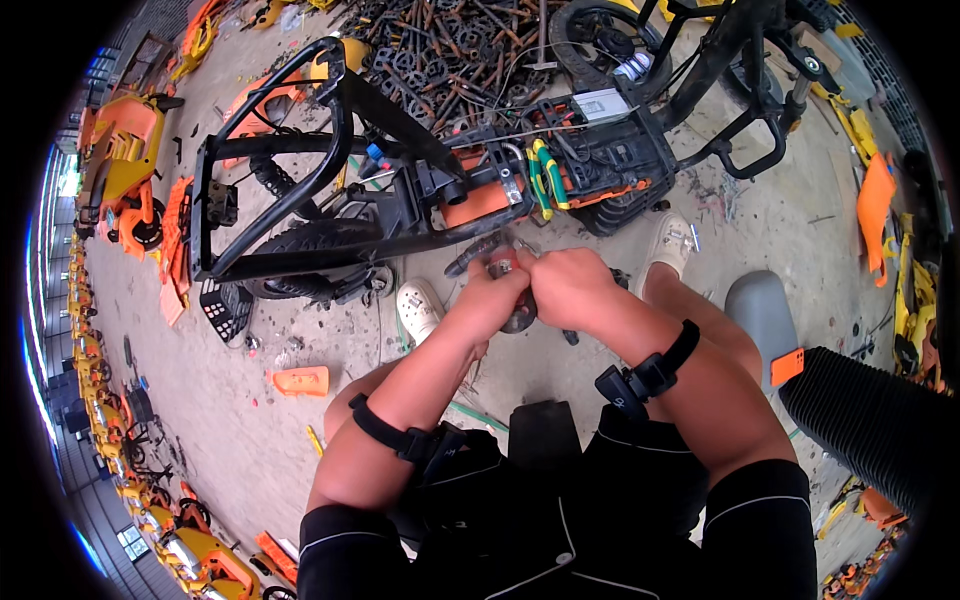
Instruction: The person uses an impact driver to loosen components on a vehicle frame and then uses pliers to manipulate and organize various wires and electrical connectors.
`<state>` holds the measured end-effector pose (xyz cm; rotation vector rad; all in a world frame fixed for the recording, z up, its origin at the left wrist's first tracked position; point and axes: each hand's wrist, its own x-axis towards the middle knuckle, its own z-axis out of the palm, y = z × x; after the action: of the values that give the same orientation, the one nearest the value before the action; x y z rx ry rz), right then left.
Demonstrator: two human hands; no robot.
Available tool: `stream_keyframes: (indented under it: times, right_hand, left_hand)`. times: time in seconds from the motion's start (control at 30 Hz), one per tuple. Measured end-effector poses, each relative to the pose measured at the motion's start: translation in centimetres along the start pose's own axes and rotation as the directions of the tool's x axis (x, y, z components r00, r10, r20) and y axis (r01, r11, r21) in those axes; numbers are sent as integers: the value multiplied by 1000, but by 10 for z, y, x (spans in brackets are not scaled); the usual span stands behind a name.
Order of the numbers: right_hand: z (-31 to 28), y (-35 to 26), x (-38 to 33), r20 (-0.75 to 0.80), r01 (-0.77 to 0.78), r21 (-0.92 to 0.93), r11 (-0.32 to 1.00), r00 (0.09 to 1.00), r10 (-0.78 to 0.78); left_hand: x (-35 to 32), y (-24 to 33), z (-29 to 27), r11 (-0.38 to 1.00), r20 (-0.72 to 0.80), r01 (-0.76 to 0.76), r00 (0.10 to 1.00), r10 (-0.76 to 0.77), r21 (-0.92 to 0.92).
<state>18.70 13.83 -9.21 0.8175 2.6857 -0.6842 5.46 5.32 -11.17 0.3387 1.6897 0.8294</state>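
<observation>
My left hand (pixel 495 300) is closed round a dark, rounded thing with a red part (pixel 519 318), whose kind I cannot make out. Against it, my right hand (pixel 572 288) is closed with fingers pinched at its upper end; what they grip is hidden. Both hands are just in front of a black scooter frame (pixel 300 262) lying across the floor. Green-and-yellow-handled pliers (pixel 548 178) rest on the frame's middle, beside an orange panel (pixel 482 204). A black wheel (pixel 320 250) shows under the frame at the left.
Behind the frame lies a heap of rusty metal parts (pixel 450 75). An orange phone (pixel 787 367) lies on a grey seat-like piece (pixel 760 310) at my right, next to a black ribbed object (pixel 860 410). An orange plastic piece (pixel 301 381) lies left; yellow scooters (pixel 130 480) line the left side.
</observation>
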Motion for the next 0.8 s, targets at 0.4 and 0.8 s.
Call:
stream_keyframes:
  times: [0.4,0.8]
  right_hand:
    - [15,-20,17,-67,13,-16,1000,998,-14]
    - [19,-22,32,0,-121,205,971,992,123]
  left_hand:
    - [20,-18,-28,941,73,114,993,-95,-320]
    - [-1,-1,-31,965,-182,-96,982,52,-243]
